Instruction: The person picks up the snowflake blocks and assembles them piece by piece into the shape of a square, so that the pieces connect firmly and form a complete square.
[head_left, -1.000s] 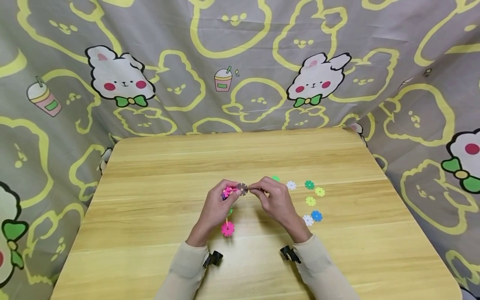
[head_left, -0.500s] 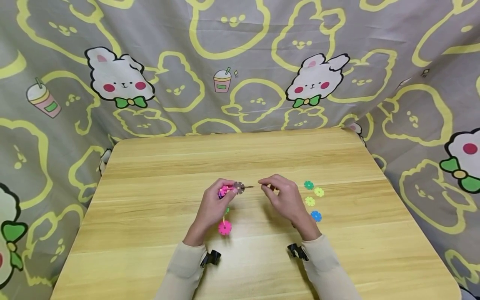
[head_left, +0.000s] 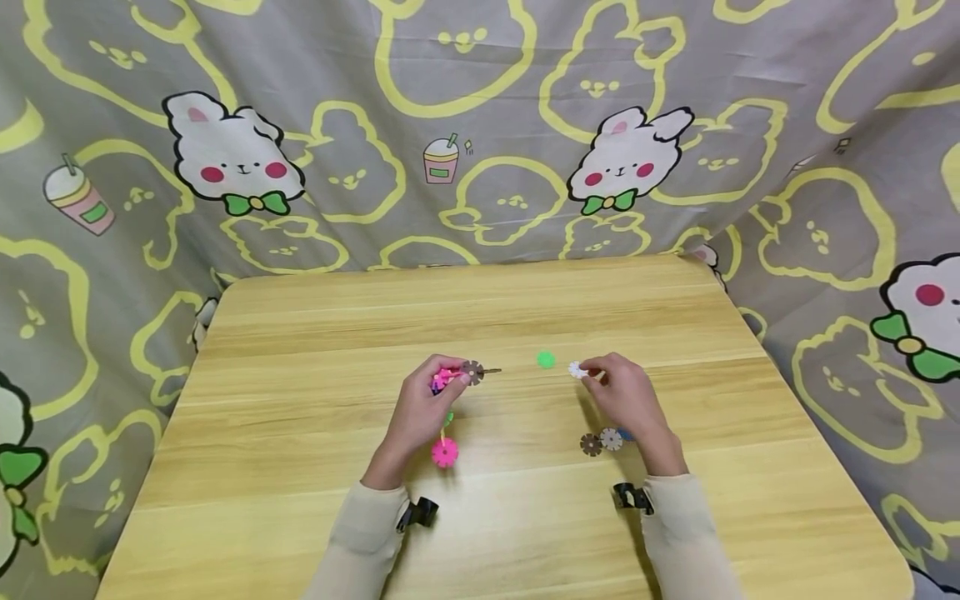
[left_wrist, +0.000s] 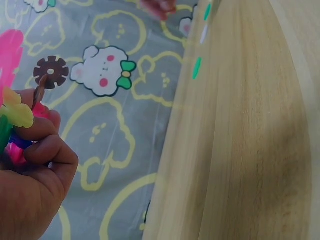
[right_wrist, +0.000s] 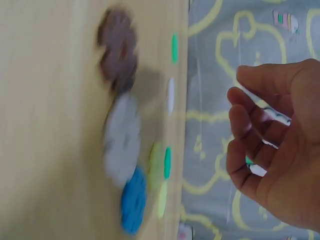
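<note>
Left hand (head_left: 422,404) firmly in business here, fingers curled round a cluster of notched discs (head_left: 442,379), pink, yellow, green and blue bunched in the palm side of the grip! And look at the brown disc (head_left: 472,372) at the fingertips, pinched by its rim, with a second brown disc (head_left: 492,370) slotted in crosswise and jutting out to the right. Gripping that far back seems a sensible choice: it steadies the whole build and leaves the outer notches free. Below the wrist, a pink disc (head_left: 444,453) dangles or rests, I can't tell which; it looks part of the same build, though the hand hides the joint.

Over to the right hand (head_left: 628,396), and it's bare! Fingers loosely bent, a clear gap from thumb to forefinger, nothing in its grasp. From the head, the fingertips overlap a white disc (head_left: 577,369), but the right wrist view has that piece flat on the desk (head_left: 300,417), apart from them. Just beyond sits a bright green disc (head_left: 546,359). Nearer the sleeve, brown, white and blue discs (head_left: 611,439) lie bunched together, loose spares probably parked within easy reach.
</note>
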